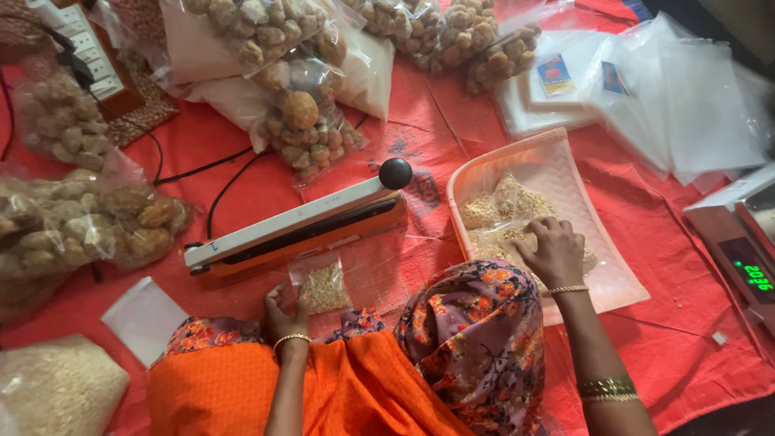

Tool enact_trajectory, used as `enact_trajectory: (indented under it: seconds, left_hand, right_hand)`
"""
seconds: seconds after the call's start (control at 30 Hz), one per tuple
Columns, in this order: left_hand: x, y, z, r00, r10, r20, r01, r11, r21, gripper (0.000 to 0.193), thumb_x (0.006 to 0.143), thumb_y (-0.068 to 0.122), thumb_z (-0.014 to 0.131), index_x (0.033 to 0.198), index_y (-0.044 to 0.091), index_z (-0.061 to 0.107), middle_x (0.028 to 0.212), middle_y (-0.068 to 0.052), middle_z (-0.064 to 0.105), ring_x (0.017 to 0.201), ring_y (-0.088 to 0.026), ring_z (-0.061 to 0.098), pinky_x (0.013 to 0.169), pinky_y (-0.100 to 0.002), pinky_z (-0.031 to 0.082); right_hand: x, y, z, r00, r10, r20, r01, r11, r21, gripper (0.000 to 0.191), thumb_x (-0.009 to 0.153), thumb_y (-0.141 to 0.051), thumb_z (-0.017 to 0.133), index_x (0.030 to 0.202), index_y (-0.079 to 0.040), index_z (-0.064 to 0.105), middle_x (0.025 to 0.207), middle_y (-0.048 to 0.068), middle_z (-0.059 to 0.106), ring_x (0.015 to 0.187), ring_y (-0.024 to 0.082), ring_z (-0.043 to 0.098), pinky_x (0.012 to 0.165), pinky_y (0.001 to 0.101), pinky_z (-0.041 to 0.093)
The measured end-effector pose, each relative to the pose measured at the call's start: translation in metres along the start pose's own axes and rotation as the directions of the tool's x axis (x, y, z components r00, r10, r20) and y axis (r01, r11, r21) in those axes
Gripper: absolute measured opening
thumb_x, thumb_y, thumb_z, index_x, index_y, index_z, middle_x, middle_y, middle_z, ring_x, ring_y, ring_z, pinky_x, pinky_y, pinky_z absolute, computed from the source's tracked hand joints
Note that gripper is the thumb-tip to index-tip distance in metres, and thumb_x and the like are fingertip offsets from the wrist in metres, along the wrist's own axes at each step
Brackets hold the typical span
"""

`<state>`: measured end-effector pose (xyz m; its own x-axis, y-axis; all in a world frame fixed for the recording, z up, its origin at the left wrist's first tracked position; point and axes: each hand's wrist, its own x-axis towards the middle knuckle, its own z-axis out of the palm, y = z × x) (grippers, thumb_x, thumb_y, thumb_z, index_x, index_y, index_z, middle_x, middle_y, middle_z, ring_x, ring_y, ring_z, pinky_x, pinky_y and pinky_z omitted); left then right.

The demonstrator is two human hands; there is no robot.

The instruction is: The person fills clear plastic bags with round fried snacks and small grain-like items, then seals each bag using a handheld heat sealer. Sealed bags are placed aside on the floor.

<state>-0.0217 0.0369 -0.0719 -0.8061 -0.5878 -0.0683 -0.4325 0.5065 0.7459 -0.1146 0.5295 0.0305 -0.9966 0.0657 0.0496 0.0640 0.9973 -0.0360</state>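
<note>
My left hand (286, 313) pinches the lower left corner of a small clear pouch of pale grains (324, 287), which lies on the red cloth just below the orange and white heat sealer (295, 230). The sealer's arm with its black knob (395, 173) is down. My right hand (554, 250) reaches into the pink plastic tray (613, 282), its fingers curled over one of several filled grain pouches (504, 211) lying there. Both wrists wear gold bangles.
Clear bags of brown lumps (303, 121) crowd the top and left. A stack of empty clear pouches (670, 97) lies at the top right, a digital scale (739, 242) at the right edge, a large grain bag (56, 387) at the bottom left. Black cables cross the cloth.
</note>
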Motion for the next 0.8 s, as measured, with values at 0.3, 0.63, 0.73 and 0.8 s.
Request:
enact_trajectory:
  seconds: [0.3, 0.63, 0.73, 0.8]
  left_hand:
    - [-0.006, 0.009, -0.002, 0.999, 0.042, 0.024, -0.033, 0.961, -0.273, 0.037, 0.090, 0.021, 0.074, 0.123, 0.010, 0.064, 0.122, -0.007, 0.072, 0.110, -0.020, 0.070, 0.090, -0.033, 0.060]
    - [-0.005, 0.144, -0.032, 0.794, 0.514, 0.324, -0.458, 0.857, -0.236, 0.089, 0.062, 0.034, 0.095, 0.139, 0.015, 0.055, 0.140, -0.008, 0.059, 0.129, -0.029, 0.056, 0.107, -0.046, 0.047]
    - [0.002, 0.168, -0.045, 0.704, 0.645, 0.295, -0.593, 0.764, -0.256, 0.104, 0.056, 0.041, 0.098, 0.144, 0.013, 0.049, 0.149, -0.011, 0.052, 0.138, -0.034, 0.046, 0.112, -0.051, 0.041]
    - [0.008, 0.170, -0.054, 0.681, 0.694, 0.234, -0.656, 0.720, -0.227, 0.106, 0.057, 0.042, 0.095, 0.147, 0.014, 0.050, 0.151, -0.010, 0.054, 0.144, -0.033, 0.045, 0.118, -0.050, 0.043]
  right_hand:
    - [0.015, -0.012, -0.031, 0.999, -0.023, -0.033, 0.026, 0.996, 0.085, 0.019, 0.098, -0.032, 0.068, 0.092, -0.014, 0.071, 0.087, 0.012, 0.073, 0.079, 0.035, 0.070, 0.069, 0.0500, 0.053]
    - [0.048, -0.152, -0.171, 0.848, -0.530, 0.018, 0.367, 0.611, 0.701, 0.019, 0.088, -0.004, 0.065, 0.107, -0.004, 0.069, 0.093, 0.010, 0.077, 0.084, 0.020, 0.075, 0.077, 0.0360, 0.060]
    - [0.056, -0.211, -0.161, 0.705, -0.700, 0.113, 0.387, 0.514, 0.765, 0.015, 0.093, -0.010, 0.068, 0.107, -0.005, 0.067, 0.094, 0.008, 0.075, 0.088, 0.019, 0.072, 0.078, 0.0344, 0.057]
    - [0.055, -0.241, -0.146, 0.549, -0.830, 0.096, 0.526, 0.432, 0.732, 0.008, 0.098, -0.011, 0.066, 0.101, -0.004, 0.066, 0.090, 0.010, 0.071, 0.084, 0.020, 0.068, 0.079, 0.0343, 0.057]
